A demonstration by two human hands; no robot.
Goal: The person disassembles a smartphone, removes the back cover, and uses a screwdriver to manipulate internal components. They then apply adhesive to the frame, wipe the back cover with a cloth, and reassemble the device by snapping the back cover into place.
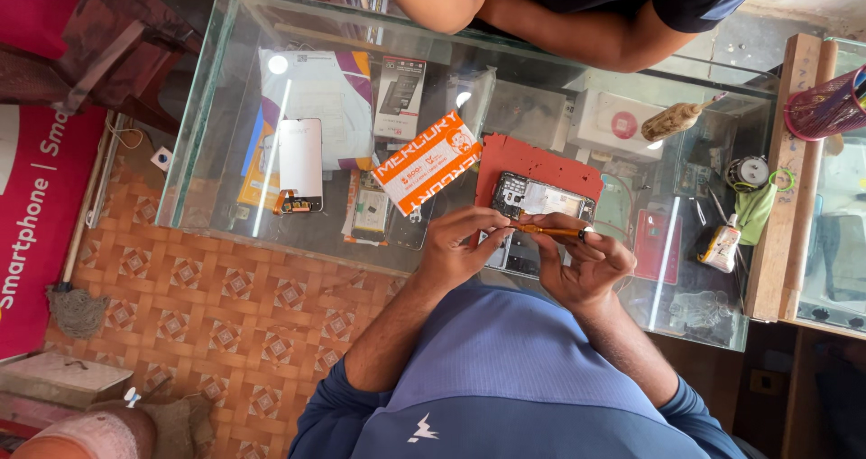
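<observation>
An opened phone [544,196] with its insides showing lies on a red mat [532,163] on a glass counter [207,107]. Just in front of it, both my hands hold a thin orange screwdriver [548,232] level above the phone's near edge. My left hand [458,247] pinches one end with its fingertips. My right hand [588,262] curls around the other end. Neither hand rests on the phone.
Another person's arm [541,17] leans on the counter's far side. An orange-and-white box [426,161], a white phone back [300,163] and a circuit board [370,208] lie to the left. To the right are a brush [672,121], a small bottle [722,247] and a pink mesh holder [825,107].
</observation>
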